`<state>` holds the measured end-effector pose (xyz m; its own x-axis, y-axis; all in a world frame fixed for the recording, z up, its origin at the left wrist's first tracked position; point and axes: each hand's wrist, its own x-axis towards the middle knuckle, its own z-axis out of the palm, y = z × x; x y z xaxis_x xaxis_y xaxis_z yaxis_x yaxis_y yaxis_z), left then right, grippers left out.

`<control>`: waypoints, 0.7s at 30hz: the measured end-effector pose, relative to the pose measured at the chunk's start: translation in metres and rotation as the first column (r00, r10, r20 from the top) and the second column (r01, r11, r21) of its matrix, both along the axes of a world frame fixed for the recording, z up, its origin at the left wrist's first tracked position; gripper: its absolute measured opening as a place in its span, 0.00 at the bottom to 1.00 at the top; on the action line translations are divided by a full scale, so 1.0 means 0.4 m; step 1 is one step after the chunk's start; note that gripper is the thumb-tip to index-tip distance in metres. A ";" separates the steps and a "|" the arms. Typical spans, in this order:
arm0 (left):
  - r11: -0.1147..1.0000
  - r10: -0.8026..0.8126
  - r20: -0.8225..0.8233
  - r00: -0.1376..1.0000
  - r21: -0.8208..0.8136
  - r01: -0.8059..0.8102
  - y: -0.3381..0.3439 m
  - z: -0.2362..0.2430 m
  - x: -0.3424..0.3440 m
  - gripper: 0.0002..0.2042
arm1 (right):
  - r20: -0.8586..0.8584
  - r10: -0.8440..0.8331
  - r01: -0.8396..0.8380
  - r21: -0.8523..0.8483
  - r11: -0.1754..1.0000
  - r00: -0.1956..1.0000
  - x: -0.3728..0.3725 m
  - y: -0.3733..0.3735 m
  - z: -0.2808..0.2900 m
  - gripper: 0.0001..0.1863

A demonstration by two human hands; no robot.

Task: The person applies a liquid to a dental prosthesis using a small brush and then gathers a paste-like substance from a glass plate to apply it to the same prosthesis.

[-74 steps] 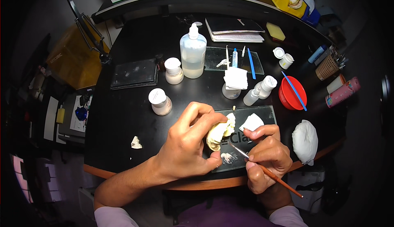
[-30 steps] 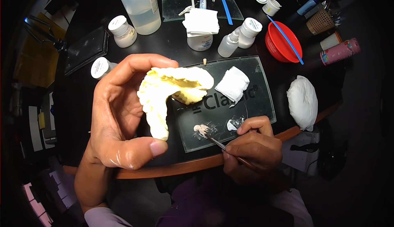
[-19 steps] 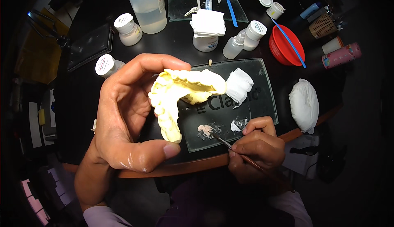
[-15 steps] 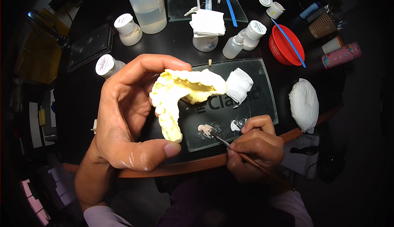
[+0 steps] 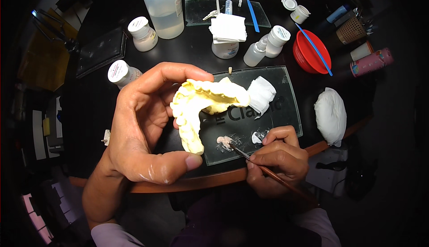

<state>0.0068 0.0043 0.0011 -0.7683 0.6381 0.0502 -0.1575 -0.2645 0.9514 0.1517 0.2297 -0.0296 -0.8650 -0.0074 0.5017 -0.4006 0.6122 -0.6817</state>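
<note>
While left hand [image 5: 143,130] fingers clasp yellow dental cast [image 5: 201,108], arch opening lower-right, right hand [image 5: 279,157] fingers pinching brush [image 5: 268,171], tip upper-left.

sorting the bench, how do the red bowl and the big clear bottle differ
The red bowl is low, wide, open-topped and opaque, with a blue stick across it; the big clear bottle is tall, see-through, capped and partly full of liquid. The bowl sits at the right, the bottle at the far left. Both stand upright on the dark table.
</note>
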 end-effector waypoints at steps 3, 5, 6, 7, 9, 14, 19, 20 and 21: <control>0.995 -0.072 -0.136 0.988 0.060 0.081 -0.010 -0.011 -0.014 0.47 | -0.010 -0.007 0.007 -0.005 1.000 1.000 -0.003 0.000 0.000 0.11; 0.997 -0.075 -0.113 0.991 -0.001 0.076 -0.012 -0.006 -0.017 0.46 | -0.036 -0.013 0.013 -0.008 1.000 0.999 -0.004 0.001 -0.003 0.10; 0.997 -0.074 -0.118 0.990 -0.001 0.075 -0.013 -0.003 -0.020 0.46 | -0.042 -0.012 0.012 -0.008 1.000 0.999 -0.005 0.002 -0.003 0.10; 0.994 -0.096 -0.115 0.989 0.046 0.102 -0.014 -0.004 -0.022 0.43 | -0.044 -0.003 0.002 -0.016 1.000 0.999 -0.005 0.003 -0.004 0.10; 0.986 -0.128 -0.100 0.987 0.097 0.138 -0.017 -0.004 -0.022 0.41 | -0.060 0.009 -0.010 -0.023 1.000 0.998 -0.002 0.004 0.004 0.10; 0.979 -0.177 -0.071 0.982 0.087 0.183 -0.012 -0.012 -0.007 0.40 | -0.210 0.068 -0.106 -0.175 0.979 0.975 -0.002 0.001 0.045 0.09; 0.976 -0.217 -0.061 0.974 0.022 0.218 -0.016 -0.006 0.001 0.41 | -0.304 0.066 -0.130 -0.195 0.972 0.950 -0.050 -0.031 0.074 0.15; 0.978 -0.208 -0.068 0.976 0.017 0.210 -0.022 -0.008 0.002 0.41 | -0.301 0.098 -0.153 -0.167 0.974 0.949 -0.064 -0.035 0.076 0.15; 0.976 -0.218 -0.080 0.973 -0.003 0.218 -0.028 -0.013 0.003 0.41 | -0.296 0.130 -0.177 -0.139 0.974 0.946 -0.077 -0.040 0.077 0.15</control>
<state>0.0082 -0.0067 -0.0040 -0.6041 0.7893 0.1097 -0.1365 -0.2380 0.9616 0.1209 0.2137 0.0011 -0.6817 -0.0269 0.7311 -0.6718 0.4188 -0.6110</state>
